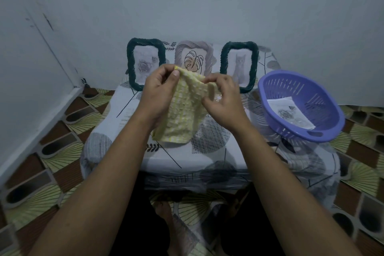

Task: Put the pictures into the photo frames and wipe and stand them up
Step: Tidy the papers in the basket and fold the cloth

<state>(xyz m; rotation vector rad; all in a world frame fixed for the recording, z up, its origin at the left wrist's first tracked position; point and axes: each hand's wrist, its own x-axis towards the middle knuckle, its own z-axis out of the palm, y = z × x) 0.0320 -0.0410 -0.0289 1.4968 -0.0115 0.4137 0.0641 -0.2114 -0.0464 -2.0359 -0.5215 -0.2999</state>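
Two bare forearms reach forward from the bottom edge, and between them, lower down, a bare foot (164, 212) shows on the patterned floor tiles (62, 131). The left hand (158, 89) pinches the top corner of a yellow checked cloth (180, 114) between thumb and curled fingers. The right hand (222, 100) grips the cloth's right edge, with its fingers bent round a fold. The cloth hangs between the two hands and droops below the left wrist, held above the table (166, 158), which is draped in a leaf-print cover.

Behind the hands three photo frames stand upright in a row at the back of the table, near the wall. The left green frame (129, 62) holds a rose picture. The pale middle frame (180, 48) holds a leaf drawing and is partly hidden by the cloth. The right green frame (254, 64) holds a cat picture. To the right of the right hand, apart from it, a purple basket (332, 114) sits tilted on the table edge with a loose rose picture (291, 114) lying inside it.
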